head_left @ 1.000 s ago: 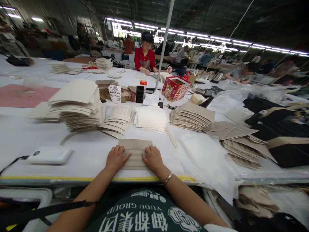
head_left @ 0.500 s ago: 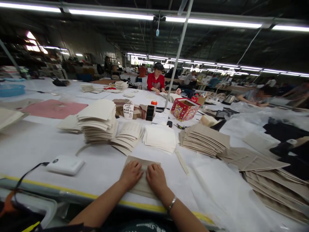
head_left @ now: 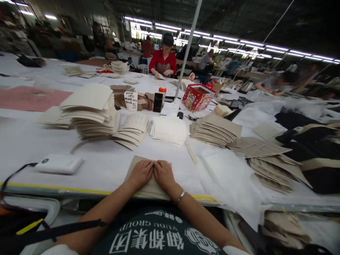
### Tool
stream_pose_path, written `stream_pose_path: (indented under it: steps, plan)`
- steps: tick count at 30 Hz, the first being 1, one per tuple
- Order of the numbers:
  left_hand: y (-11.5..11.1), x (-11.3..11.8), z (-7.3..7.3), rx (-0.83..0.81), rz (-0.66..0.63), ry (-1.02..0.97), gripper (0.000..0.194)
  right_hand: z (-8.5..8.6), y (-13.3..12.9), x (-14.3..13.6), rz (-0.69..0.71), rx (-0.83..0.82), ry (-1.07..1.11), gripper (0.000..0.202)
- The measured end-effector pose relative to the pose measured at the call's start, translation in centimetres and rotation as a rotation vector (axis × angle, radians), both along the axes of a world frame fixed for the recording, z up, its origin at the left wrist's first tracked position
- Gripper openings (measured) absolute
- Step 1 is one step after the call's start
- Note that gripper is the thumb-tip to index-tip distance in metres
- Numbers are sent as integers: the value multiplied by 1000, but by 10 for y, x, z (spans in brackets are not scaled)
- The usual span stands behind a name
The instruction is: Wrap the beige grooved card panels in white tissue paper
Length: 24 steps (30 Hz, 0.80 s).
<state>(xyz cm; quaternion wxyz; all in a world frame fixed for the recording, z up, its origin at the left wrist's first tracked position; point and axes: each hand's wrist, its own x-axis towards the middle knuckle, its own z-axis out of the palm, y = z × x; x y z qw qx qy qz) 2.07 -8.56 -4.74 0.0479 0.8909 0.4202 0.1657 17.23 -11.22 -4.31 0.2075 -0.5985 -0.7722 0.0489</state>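
A beige fabric panel lies flat at the table's front edge, directly before me. My left hand rests palm down on its upper part, fingers lying together and pointing forward and inward. Beside it my right hand, with a silver bracelet at the wrist, lies on the panel in the same way. The fingertips of both hands meet near the panel's far edge and cover much of it. Both thumbs are largely hidden. Just beyond lies a stack of white sheets.
Stacks of cream panels stand left, brown panels right. A white power bank with a cable lies left. A phone, a red patterned box and a slanted pole are further back. A person in red works opposite.
My hands have come together at the fingertips, closing the gap between them over the panel. The view has tilted down, showing more of my dark green apron.
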Motion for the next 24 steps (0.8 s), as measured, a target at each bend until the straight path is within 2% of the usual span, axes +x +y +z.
stream_pose_path:
  steps: [4,9,15,24]
  plan:
    - [4,0,2,-8,32,45,31,0,2,-1,-25,-20,-18,18]
    - [11,-19,10,7,56,73,34,3,1,7,-38,-32,-60,17]
    - [13,-38,11,36,96,163,38,-1,-9,26,-16,-21,-101,20]
    - [3,-35,12,60,188,221,45,-1,-21,63,-74,-24,-264,34]
